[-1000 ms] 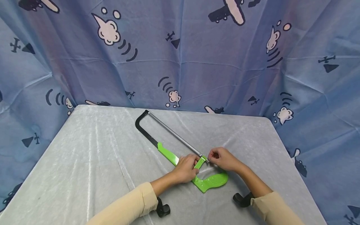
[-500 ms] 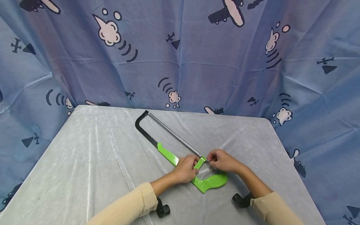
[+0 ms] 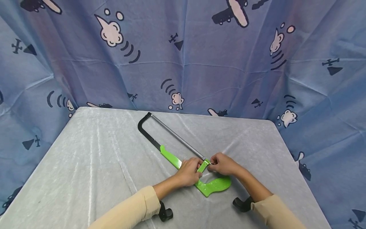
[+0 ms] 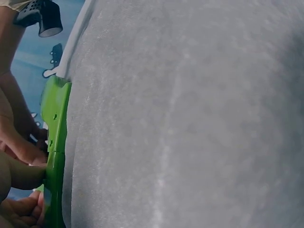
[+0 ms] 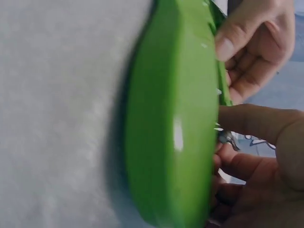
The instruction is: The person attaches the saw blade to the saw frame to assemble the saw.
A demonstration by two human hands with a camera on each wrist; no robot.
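Note:
A hacksaw [image 3: 171, 157] with a green handle and a black front frame lies on the table, its silver blade bar [image 3: 178, 137] slanting from upper left to lower right. My left hand [image 3: 187, 171] grips the green frame near the handle, thumb and fingers around the short upright. My right hand [image 3: 224, 163] is at the blade's near end, its thumb and fingers pinching a small metal wing nut [image 5: 229, 138], seen in the right wrist view. In that view the green handle [image 5: 173, 118] covers part of both hands. The left wrist view shows the handle edge [image 4: 57, 123] beside the fingers.
A pale grey velvety cloth [image 3: 85, 165] covers the table. Behind it hangs a blue curtain [image 3: 200, 63] with printed planes and clouds. Black wrist cameras stick out below the left sleeve [image 3: 134, 203] and the right sleeve [image 3: 274, 210].
My right hand's fingers and wrist have turned a little at the nut, and the right forearm has shifted slightly left. The left hand and the hacksaw stay in place.

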